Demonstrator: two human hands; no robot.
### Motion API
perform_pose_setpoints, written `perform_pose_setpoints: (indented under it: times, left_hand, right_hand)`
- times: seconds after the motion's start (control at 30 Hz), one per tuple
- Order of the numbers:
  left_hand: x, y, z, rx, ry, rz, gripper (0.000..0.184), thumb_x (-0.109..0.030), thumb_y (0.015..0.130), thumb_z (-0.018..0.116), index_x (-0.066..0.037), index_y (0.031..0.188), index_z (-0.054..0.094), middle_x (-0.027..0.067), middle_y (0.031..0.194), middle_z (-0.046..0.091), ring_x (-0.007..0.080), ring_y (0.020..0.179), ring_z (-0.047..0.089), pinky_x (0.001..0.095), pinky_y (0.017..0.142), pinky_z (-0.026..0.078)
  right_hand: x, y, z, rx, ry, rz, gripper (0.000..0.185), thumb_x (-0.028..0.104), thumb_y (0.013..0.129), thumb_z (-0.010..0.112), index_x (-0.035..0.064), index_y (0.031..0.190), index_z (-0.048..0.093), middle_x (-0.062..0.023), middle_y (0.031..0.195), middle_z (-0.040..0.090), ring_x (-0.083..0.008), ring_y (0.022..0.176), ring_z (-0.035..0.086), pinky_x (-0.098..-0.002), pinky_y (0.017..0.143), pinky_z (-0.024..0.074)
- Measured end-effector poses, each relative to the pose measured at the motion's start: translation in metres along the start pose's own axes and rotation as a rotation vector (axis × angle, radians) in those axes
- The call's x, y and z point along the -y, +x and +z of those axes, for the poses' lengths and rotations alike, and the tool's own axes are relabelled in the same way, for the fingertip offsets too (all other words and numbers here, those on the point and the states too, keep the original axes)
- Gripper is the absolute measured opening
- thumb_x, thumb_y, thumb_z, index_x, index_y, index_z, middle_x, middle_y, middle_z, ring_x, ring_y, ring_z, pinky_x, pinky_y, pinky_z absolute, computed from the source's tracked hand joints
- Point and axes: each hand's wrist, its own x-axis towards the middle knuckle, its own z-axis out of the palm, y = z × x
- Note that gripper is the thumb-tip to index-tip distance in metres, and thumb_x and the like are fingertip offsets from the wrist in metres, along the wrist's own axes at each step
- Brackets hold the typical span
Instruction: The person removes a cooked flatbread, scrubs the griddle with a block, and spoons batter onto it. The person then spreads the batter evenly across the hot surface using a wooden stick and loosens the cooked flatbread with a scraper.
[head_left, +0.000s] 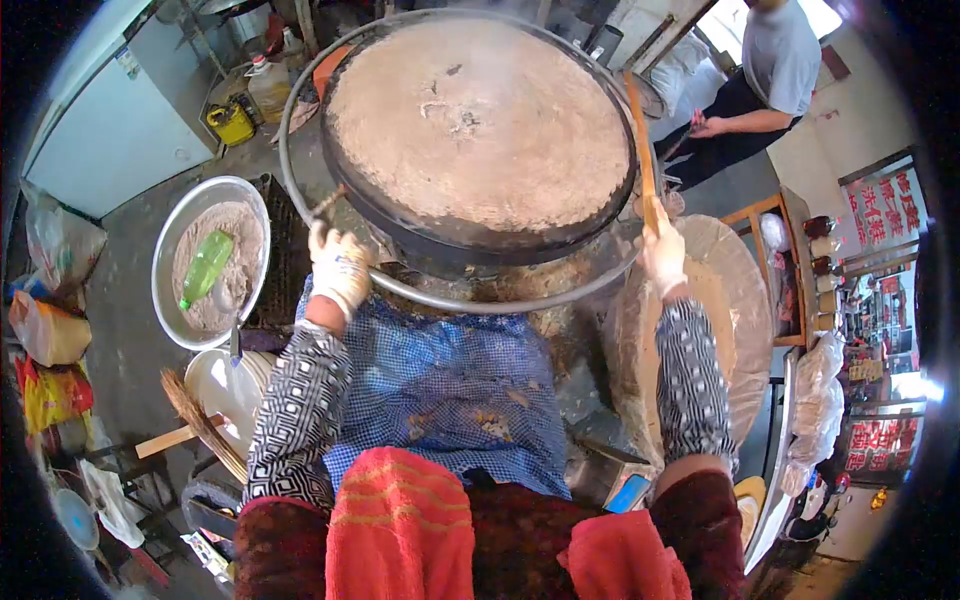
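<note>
As the head view shows, my right hand (664,252) is closed round a long wooden stick (641,140) at the griddle's (470,246) right edge; my gloved left hand (340,268) is by the metal ring (470,306), its grip unclear. Pale brown batter (490,130) covers the griddle.

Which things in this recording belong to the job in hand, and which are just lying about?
Likely part of the job:
- griddle
- pale layer on it
- wooden stick in the right hand
- plastic-lined tub

Apparently just lying about:
- yellow can
- jug
- red-and-yellow bag
</note>
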Motion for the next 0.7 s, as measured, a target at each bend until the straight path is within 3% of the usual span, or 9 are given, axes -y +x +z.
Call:
perform_pose_setpoints:
  times: [0.03,0.1,0.13,0.17,0.23,0.33,0.43,0.57,0.7]
  left_hand:
    - [0.015,0.004,0.007,-0.173,0.042,-0.025,0.013,-0.017,0.073,0.062,-0.014,0.078,0.074,0.0093,0.098,0.065,0.0301,0.115,0.055,0.0596,0.113,0.018]
    - [0.038,0.023,-0.026,0.151,0.163,-0.073,0.026,-0.019,0.075,0.065,-0.013,0.1,0.07,0.0133,0.132,0.054,0.0324,0.136,0.036,0.059,0.114,0.014]
    - [0.052,0.031,-0.022,0.024,0.192,-0.101,0.032,-0.018,0.074,0.066,-0.012,0.106,0.067,0.0145,0.136,0.05,0.0342,0.136,0.035,0.0587,0.114,0.013]
    - [0.061,0.034,-0.02,-0.1,0.221,-0.123,0.039,-0.018,0.074,0.066,-0.011,0.113,0.063,0.0156,0.139,0.047,0.0361,0.137,0.034,0.0585,0.114,0.013]
    - [0.048,0.034,-0.04,-0.128,0.195,-0.075,0.044,-0.017,0.072,0.068,-0.011,0.116,0.061,0.0176,0.138,0.047,0.0372,0.134,0.036,0.0576,0.112,0.018]
    - [-0.025,0.018,-0.08,-0.28,-0.207,0.159,0.044,-0.01,0.066,0.066,-0.006,0.11,0.059,0.0201,0.123,0.053,0.0402,0.117,0.049,0.0511,0.1,0.039]
    - [-0.124,0.0,-0.08,0.189,-0.342,0.354,0.036,-0.008,0.065,0.063,-0.006,0.101,0.06,0.0148,0.106,0.061,0.0341,0.102,0.059,0.0454,0.087,0.049]
    - [-0.207,-0.048,-0.041,-0.225,-0.317,0.287,0.038,-0.017,0.072,0.064,-0.004,0.107,0.058,0.0144,0.104,0.06,0.0333,0.105,0.057,0.0561,0.104,0.032]
    - [-0.164,-0.041,-0.031,0.11,-0.26,0.226,0.035,-0.027,0.073,0.069,-0.011,0.103,0.061,0.0088,0.092,0.063,0.0302,0.097,0.057,0.053,0.104,0.031]
  right_hand:
    - [0.007,-0.022,-0.004,0.095,0.559,0.144,0.045,0.024,0.098,0.052,0.0249,0.143,0.046,-0.0067,0.074,0.065,-0.0163,0.053,0.059,-0.0289,0.049,0.049]
    - [-0.024,-0.047,0.02,0.188,0.617,0.105,0.051,0.017,0.096,0.055,0.0315,0.144,0.045,0.0012,0.07,0.057,-0.0072,0.046,0.044,-0.0202,0.04,0.0376]
    - [-0.095,-0.035,0.077,0.212,0.708,-0.234,0.05,0.018,0.096,0.056,0.0355,0.142,0.047,0.0024,0.068,0.054,-0.0085,0.046,0.039,-0.0213,0.041,0.0365]
    - [-0.084,-0.053,0.081,-0.167,0.232,-0.544,0.048,0.021,0.097,0.056,0.036,0.142,0.047,0.0046,0.067,0.051,-0.0079,0.047,0.034,-0.0214,0.041,0.0344]
    - [-0.026,-0.088,0.035,0.286,0.405,0.079,0.046,0.021,0.098,0.054,0.0352,0.141,0.048,0.0049,0.069,0.051,-0.0082,0.047,0.032,-0.0229,0.04,0.0339]
    - [0.01,-0.116,0.017,0.508,0.693,0.247,0.047,0.02,0.1,0.048,0.0311,0.145,0.042,0.0069,0.056,0.039,-0.0055,0.041,0.036,-0.0227,0.035,0.033]
    - [-0.001,-0.128,0.061,0.464,0.735,0.033,0.044,0.02,0.1,0.047,0.0288,0.144,0.045,0.0085,0.056,0.036,-0.0041,0.038,0.033,-0.0208,0.034,0.0303]
    - [0.06,-0.132,0.048,0.692,0.878,0.142,0.042,0.019,0.098,0.052,0.025,0.139,0.051,0.0059,0.059,0.042,-0.0058,0.04,0.035,-0.0235,0.034,0.0308]
    - [0.085,-0.137,0.027,0.762,0.857,-0.003,0.042,0.019,0.097,0.053,0.0262,0.139,0.052,0.0022,0.059,0.048,-0.0091,0.044,0.046,-0.0248,0.038,0.037]
